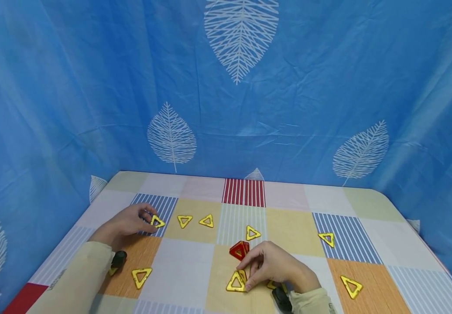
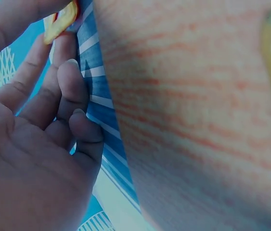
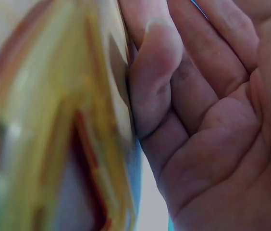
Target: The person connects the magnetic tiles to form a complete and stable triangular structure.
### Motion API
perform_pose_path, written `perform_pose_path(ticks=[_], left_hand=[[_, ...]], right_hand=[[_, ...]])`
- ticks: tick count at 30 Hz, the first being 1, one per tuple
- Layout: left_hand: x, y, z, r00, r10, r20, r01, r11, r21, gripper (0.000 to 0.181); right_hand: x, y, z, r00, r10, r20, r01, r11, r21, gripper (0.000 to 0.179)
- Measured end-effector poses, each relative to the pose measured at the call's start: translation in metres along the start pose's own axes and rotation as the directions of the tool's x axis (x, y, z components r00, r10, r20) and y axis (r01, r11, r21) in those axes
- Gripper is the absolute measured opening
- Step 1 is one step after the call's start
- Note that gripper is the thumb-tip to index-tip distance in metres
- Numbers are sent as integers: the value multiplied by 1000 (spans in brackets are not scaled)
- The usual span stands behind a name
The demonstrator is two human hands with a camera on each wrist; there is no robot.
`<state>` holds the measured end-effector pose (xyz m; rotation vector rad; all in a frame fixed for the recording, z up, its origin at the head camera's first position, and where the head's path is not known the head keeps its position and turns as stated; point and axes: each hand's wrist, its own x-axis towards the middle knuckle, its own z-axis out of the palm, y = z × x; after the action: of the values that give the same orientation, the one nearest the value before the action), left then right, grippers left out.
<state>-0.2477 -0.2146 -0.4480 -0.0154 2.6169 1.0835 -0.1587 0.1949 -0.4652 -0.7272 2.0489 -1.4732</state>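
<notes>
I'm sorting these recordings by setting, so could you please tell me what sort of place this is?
Probably a staged tabletop spot for filming hand work: a blue leaf-print curtain closes off the back and sides of a patchwork-patterned table, with yellow triangles spread across it.

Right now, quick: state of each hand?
Left hand: closed, pinching a yellow, plastic-looking triangular frame.
Right hand: closed, thumb and finger gripping another yellow triangular frame.
</notes>
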Motion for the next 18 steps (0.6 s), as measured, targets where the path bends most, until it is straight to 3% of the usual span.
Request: perform_pose_path(ticks=[10, 12, 18], left_hand=[[-2, 0, 0, 995, 97, 0, -97, 995, 8, 40], [-2, 1, 1, 995, 98, 17, -98, 995, -19, 38], [-4, 7, 7, 980, 185, 74, -181, 982, -51, 30]], right_hand=[[0, -2, 0, 1000, 14, -6, -14, 1000, -4, 28], [-1, -2, 0, 1000, 15, -7, -15, 1000, -9, 28], [0, 0, -1, 1000, 5, 2, -5, 1000, -14, 28]])
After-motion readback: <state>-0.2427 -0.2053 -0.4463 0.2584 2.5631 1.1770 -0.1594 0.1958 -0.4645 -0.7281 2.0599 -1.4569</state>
